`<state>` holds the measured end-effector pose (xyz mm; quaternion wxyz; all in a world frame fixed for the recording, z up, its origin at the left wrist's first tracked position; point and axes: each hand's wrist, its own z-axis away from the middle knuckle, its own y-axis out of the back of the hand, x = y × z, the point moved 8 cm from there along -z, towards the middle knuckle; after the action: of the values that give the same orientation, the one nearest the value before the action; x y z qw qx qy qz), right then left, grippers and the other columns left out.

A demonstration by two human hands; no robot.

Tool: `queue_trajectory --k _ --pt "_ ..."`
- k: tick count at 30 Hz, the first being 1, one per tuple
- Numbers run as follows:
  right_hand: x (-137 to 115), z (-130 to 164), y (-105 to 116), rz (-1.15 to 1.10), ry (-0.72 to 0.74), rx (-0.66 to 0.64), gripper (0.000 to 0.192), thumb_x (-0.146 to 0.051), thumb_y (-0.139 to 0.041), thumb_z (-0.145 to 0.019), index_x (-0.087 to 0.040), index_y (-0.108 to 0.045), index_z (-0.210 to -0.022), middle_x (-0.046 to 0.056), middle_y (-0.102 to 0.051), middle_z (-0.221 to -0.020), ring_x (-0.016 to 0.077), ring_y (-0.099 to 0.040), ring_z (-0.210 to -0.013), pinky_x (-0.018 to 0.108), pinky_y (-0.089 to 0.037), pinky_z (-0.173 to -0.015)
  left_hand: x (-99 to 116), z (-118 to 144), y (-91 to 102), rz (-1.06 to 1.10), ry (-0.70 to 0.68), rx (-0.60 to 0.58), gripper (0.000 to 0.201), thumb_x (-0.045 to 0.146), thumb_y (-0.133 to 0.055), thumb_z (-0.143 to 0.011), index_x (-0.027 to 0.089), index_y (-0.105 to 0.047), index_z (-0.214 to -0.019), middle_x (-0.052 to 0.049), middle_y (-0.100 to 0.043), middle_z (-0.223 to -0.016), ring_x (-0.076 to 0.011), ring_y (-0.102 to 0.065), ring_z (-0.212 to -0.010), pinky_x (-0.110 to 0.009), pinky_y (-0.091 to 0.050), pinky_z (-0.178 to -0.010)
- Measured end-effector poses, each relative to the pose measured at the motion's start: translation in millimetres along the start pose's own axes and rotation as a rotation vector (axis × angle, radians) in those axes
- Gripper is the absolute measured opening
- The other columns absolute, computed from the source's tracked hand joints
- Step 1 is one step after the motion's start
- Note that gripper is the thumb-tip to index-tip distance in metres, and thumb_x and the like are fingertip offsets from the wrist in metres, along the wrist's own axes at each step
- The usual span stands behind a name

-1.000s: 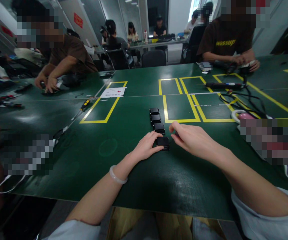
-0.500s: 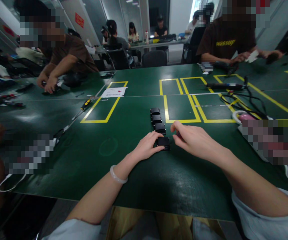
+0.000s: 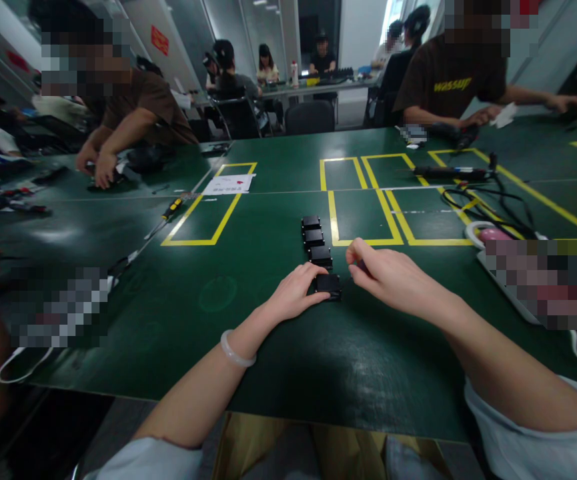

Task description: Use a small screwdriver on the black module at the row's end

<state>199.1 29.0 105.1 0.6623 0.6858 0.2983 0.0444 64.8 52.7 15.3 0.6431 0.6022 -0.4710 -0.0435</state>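
Observation:
Several small black box-shaped parts lie in a slightly slanting row on the green table. My left hand grips the nearest black box, thumb at its near edge and fingers at its far edge. Beyond it sit a second box, a third box and one more at the far end. My right hand hovers just right of the gripped box, its fingers curled together in a pinch. Whatever is between those fingertips, if anything, is too small or hidden to make out.
Yellow tape rectangles mark the table beyond my right hand. A yellow-and-black screwdriver and a paper sheet lie left. To the right are a black tool with cables and a pink roll. Co-workers sit across the table.
My right hand has shifted slightly right, away from the nearest box, its fingers curling more. My left hand stays on that box. The co-worker at far right has reached an arm outward.

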Motion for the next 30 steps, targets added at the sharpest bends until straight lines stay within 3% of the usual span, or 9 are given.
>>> queue_trajectory --k 4,11,18,25,30 --pt "-0.4 -1.3 -1.2 0.037 -0.005 0.005 0.019 -0.038 -0.038 -0.097 -0.022 -0.044 -0.09 0.0 -0.059 -0.072 0.0158 -0.052 -0.061 0.027 -0.028 -0.056 -0.3 -0.1 0.1 0.002 0.007 -0.004 0.036 0.04 -0.062 -0.089 0.023 -0.051 -0.119 -0.007 -0.057 -0.116 -0.0255 -0.055 -0.109 -0.04 -0.046 -0.094" --pt "1.0 1.1 -0.2 0.038 0.011 0.028 0.012 -0.029 -0.04 -0.095 -0.021 -0.043 -0.102 0.0 -0.06 -0.075 0.0152 -0.052 -0.06 0.026 -0.029 -0.056 -0.5 0.1 -0.2 -0.001 0.008 -0.002 0.037 0.041 -0.061 -0.089 0.023 -0.05 -0.119 -0.007 -0.057 -0.117 -0.0257 -0.054 -0.11 -0.04 -0.045 -0.095" --pt "-0.8 -1.3 -2.8 0.081 0.003 0.001 0.019 -0.04 -0.041 -0.096 -0.022 -0.046 -0.091 0.0 -0.059 -0.071 0.0166 -0.053 -0.061 0.027 -0.027 -0.055 -1.3 -0.3 -1.2 -0.008 0.003 -0.001 0.036 0.04 -0.061 -0.089 0.023 -0.051 -0.12 -0.007 -0.056 -0.116 -0.0256 -0.054 -0.109 -0.039 -0.046 -0.093" --pt "0.6 -0.6 -1.9 0.029 0.03 0.023 0.008 -0.029 -0.045 -0.094 -0.022 -0.044 -0.093 0.0 -0.06 -0.077 0.0154 -0.053 -0.063 0.026 -0.029 -0.056 -0.2 -0.4 -0.9 -0.007 0.006 -0.01 0.036 0.04 -0.062 -0.089 0.021 -0.051 -0.118 -0.008 -0.057 -0.117 -0.0257 -0.054 -0.109 -0.039 -0.046 -0.093" --pt "-2.7 -1.5 -1.7 0.047 0.037 0.014 0.015 -0.036 -0.045 -0.095 -0.022 -0.046 -0.09 0.0 -0.061 -0.075 0.0156 -0.053 -0.064 0.026 -0.028 -0.056 -0.5 -0.3 -0.3 -0.007 0.004 -0.001 0.037 0.041 -0.061 -0.089 0.022 -0.051 -0.12 -0.007 -0.057 -0.117 -0.0261 -0.054 -0.109 -0.04 -0.046 -0.093"
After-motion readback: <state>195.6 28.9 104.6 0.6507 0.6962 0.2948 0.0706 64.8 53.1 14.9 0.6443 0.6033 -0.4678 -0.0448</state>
